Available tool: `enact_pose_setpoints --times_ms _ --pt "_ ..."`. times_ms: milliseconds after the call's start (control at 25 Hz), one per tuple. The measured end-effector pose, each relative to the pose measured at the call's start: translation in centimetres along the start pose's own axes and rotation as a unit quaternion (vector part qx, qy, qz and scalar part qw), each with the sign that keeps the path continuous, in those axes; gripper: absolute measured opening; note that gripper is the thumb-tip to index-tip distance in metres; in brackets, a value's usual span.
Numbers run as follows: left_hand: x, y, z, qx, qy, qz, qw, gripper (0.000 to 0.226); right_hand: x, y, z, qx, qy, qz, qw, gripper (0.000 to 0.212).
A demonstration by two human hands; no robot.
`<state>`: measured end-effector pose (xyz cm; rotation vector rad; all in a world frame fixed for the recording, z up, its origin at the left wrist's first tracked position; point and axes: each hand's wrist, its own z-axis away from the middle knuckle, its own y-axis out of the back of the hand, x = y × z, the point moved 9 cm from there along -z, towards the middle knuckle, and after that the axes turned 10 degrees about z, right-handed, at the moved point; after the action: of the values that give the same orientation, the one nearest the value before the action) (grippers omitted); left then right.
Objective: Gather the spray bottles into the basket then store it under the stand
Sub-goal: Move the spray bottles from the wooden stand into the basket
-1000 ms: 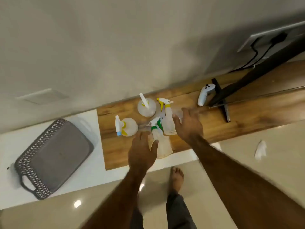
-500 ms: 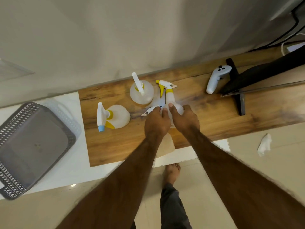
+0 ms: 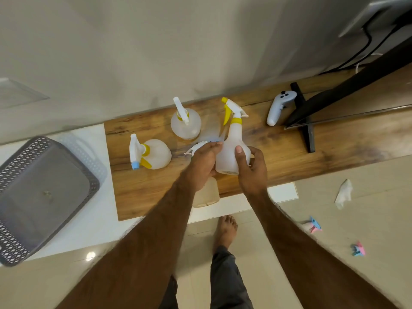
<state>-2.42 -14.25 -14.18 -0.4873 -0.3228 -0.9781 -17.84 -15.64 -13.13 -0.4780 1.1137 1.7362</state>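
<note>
Several spray bottles are on the wooden stand. My right hand grips the tall white bottle with the yellow trigger, lifted and tilted. My left hand is closed round the head of a second bottle, whose pale body hangs below my wrist; its trigger is mostly hidden. A round bottle with a white nozzle stands near the wall. Another round bottle with a blue-tipped nozzle stands to the left. The grey perforated basket sits on the white ledge at far left.
A white game controller lies on the stand beside a black screen foot. Cables run to a wall socket at top right. On the floor are a crumpled tissue, small pink-and-blue clips and my bare foot.
Both hands have closed on bottles and raised them off the stand; a second ago they were still reaching, with fingers apart.
</note>
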Motion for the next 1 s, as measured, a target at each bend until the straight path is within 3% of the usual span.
enact_pose_setpoints --times_ms 200,360,520,680,1000 --pt "0.5 -0.3 5.8 -0.155 -0.006 0.041 0.987 0.054 -3.8 1.8 6.1 -0.032 0.093 -0.089 0.991 0.044" --pt "2.0 4.2 11.3 -0.153 -0.096 -0.022 0.983 0.053 -7.5 0.7 11.6 -0.079 0.189 0.014 0.979 0.054" --pt "4.4 12.5 16.8 -0.106 -0.178 0.007 0.978 0.068 -11.2 -5.1 17.1 -0.124 0.253 0.127 0.951 0.080" --pt "6.8 22.6 20.5 -0.020 -0.279 -0.015 0.960 0.095 -15.2 -14.1 21.6 -0.181 0.305 0.166 0.920 0.087" --pt "9.2 44.9 20.5 0.202 -0.413 -0.118 0.880 0.086 -19.9 -37.5 26.8 -0.263 0.468 0.221 0.814 0.077"
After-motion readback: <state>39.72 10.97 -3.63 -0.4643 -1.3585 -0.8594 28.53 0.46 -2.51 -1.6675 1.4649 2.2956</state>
